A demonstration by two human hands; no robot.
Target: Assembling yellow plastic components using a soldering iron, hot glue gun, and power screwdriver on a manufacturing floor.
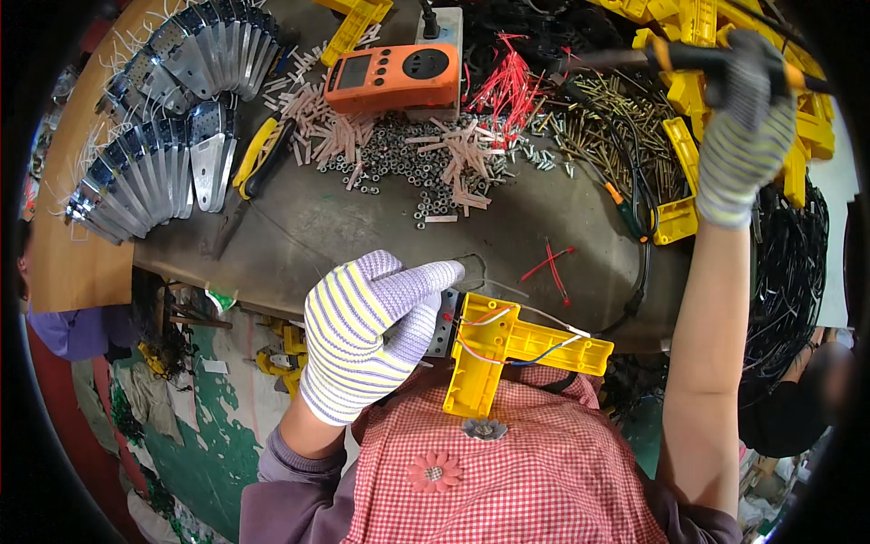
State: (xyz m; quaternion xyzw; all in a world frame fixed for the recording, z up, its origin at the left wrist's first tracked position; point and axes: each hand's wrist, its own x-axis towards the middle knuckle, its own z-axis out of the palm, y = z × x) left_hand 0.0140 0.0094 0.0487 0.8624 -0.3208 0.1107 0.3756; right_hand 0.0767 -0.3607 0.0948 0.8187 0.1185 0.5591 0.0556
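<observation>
My left hand, in a striped knit glove, pinches a dark metal plate with holes at the table's near edge. Joined against that plate is an open yellow plastic housing half, shaped like a T, with white, red and blue wires running through it. At the upper right my right hand, also gloved and blurred by motion, is closed round a black-and-orange handled tool. The tool's metal shaft points left, above the pile of screws.
An orange meter stands at the back among nuts and pale sleeves. Metal blades fan out on the left beside yellow-handled pliers. Red ties, yellow housings and a corded green-handled tool lie rightward.
</observation>
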